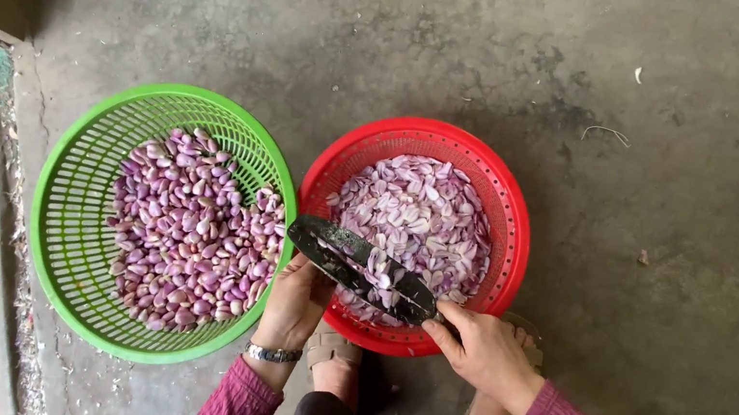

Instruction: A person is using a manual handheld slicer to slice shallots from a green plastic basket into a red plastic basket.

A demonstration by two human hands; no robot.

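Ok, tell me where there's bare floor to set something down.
Bare concrete floor lies right of the red basket and beyond both baskets. The green basket touches the red one, so no gap there. Near side is crowded: left hand, right hand on the knife, feet.

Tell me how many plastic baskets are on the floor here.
2. A green basket on the left holds whole purple cloves; a red basket just right of it, rims touching, holds sliced pieces. Nothing suggests another hidden one.
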